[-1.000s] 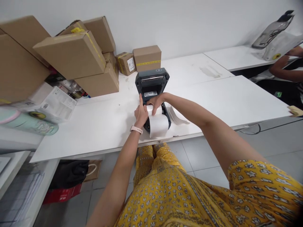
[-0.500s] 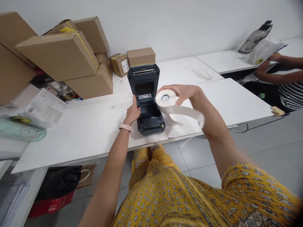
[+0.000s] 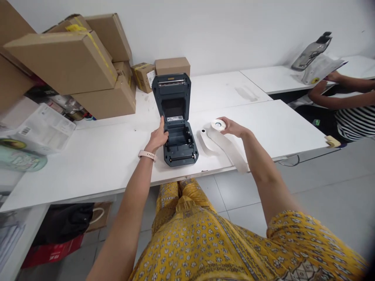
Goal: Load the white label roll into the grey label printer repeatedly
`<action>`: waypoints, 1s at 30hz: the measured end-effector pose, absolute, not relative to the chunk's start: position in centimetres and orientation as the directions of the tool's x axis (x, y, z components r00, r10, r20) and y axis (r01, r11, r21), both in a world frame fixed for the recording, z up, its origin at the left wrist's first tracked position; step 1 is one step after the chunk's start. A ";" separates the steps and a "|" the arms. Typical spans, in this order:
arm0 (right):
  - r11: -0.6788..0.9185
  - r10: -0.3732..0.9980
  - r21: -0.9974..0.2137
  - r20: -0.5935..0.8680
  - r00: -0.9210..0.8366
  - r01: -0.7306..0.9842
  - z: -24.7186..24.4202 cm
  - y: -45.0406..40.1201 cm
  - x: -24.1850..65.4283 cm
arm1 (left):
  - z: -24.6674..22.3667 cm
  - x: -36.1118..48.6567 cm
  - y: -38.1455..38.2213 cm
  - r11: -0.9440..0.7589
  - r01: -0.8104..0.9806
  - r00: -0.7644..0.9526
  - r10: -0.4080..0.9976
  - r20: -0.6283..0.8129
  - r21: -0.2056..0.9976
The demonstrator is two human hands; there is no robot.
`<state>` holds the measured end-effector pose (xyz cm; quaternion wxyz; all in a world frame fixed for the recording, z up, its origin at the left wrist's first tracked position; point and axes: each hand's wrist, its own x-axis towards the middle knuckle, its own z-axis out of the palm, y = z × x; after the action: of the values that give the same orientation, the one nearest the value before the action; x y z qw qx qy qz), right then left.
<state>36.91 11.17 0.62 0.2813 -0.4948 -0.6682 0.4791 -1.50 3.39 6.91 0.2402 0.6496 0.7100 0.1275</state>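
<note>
A dark label printer (image 3: 178, 134) stands on the white table with its lid raised and its bay showing no roll. My left hand (image 3: 159, 136) grips the printer's left side near the hinge, the index finger stretched up along the edge and the thumb over the rim. To the right of the printer, my right hand (image 3: 229, 127) is closed around a roll of white labels (image 3: 218, 125), low over the table. A loose strip from it trails across the table past the front edge. Between roll and printer lies a smaller white roll (image 3: 203, 132) with a dark core and a curled strip.
Cardboard boxes (image 3: 64, 58) are stacked at the left, beside a white carton (image 3: 48, 127) and a green bottle (image 3: 23, 158). Two small boxes (image 3: 172, 66) sit behind the printer. At the far right, a co-worker's arms (image 3: 336, 91) hold a white package near a grey bottle (image 3: 310, 52).
My right hand has moved the label roll away from the printer, right and down toward the table. The smaller roll now shows. My left hand stays on the printer.
</note>
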 end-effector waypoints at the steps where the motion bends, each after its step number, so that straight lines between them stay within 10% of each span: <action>1: 0.041 0.931 -0.922 -0.105 -0.350 0.384 0.3 11.4 36.5 | 6.8 -1.5 3.4 0.116 0.864 -0.036 0.985 -0.169 0.490; 6: 0.069 0.939 -0.907 -0.082 -0.333 0.417 2.5 9.6 36.7 | 5.4 -1.3 3.1 0.111 0.877 -0.081 0.993 -0.083 0.467; 12: 0.336 0.942 -0.878 0.307 -0.138 0.341 5.8 0.7 34.0 | 3.3 0.2 1.4 0.159 0.851 -0.221 0.973 0.066 0.501; 18: 0.087 0.996 -0.820 0.061 -0.064 0.565 0.0 -1.5 29.4 | 3.3 0.9 1.0 0.187 0.862 -0.247 0.967 0.069 0.470; 23: -0.189 0.964 -0.924 -0.239 -0.116 0.332 -2.0 0.6 28.3 | 3.2 0.9 0.9 0.178 0.865 -0.248 0.964 0.092 0.469; 30: -0.209 0.976 -0.921 -0.215 0.019 0.328 -3.8 3.7 24.1 | 3.3 1.1 0.9 0.192 0.870 -0.255 0.964 0.080 0.454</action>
<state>24.10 3.75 -3.81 0.3483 -0.6231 -0.5234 0.4653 1.13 0.90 3.26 0.1117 0.5999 0.7640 0.2093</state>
